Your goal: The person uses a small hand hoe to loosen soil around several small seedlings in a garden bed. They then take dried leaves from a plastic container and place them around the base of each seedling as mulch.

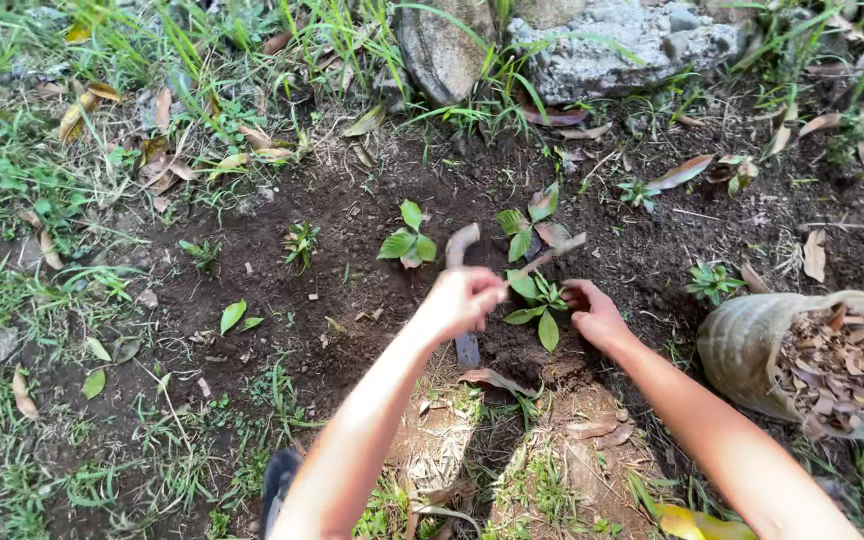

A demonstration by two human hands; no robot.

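On dark soil: left hand fingers clamped on trowel; right hand fingers together in soil.

Seedling between two hands; sack of leaves at three o'clock, rocks at twelve, another seedling at eleven.

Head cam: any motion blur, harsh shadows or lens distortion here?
Head view: left hand is motion-smeared around the dark-bladed tool; right hand and green-leaved seedling stay sharp. Light is soft and even, with only a faint shadow on the dark bare soil. Wide-angle stretch shows on both forearms.
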